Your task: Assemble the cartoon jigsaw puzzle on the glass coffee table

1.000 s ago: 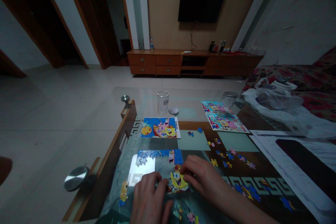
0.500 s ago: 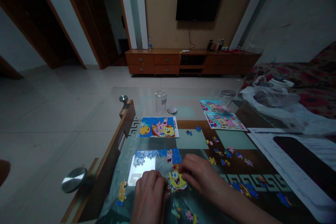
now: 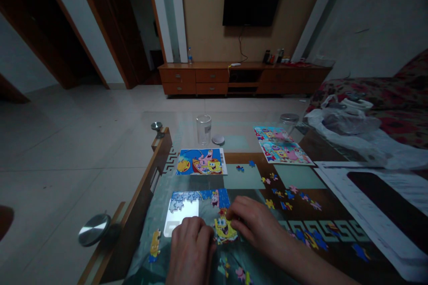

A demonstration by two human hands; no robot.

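A joined jigsaw puzzle section (image 3: 224, 228) with a yellow cartoon face lies on the glass table between my hands. My left hand (image 3: 191, 245) is curled at its lower left edge, fingertips partly hidden. At the upper right edge, my right hand (image 3: 250, 219) has its fingers bent and pressed to the section. Just above is a joined strip of blue puzzle pieces (image 3: 192, 195), its left part over a bright white patch. A yellow puzzle strip (image 3: 155, 246) lies to the left. Below the face are a few loose pieces (image 3: 240, 273).
Loose puzzle pieces (image 3: 286, 206) are scattered to the right. A picture card (image 3: 200, 161) lies beyond the puzzle, two more cards (image 3: 286, 153) farther right. A glass (image 3: 203, 130), a round lid (image 3: 218, 140), papers (image 3: 394, 249), a dark phone-like slab (image 3: 388, 209) and a plastic bag (image 3: 354, 129) surround the area.
My hands and the puzzle section stay almost in place. The whole view has shifted very slightly.
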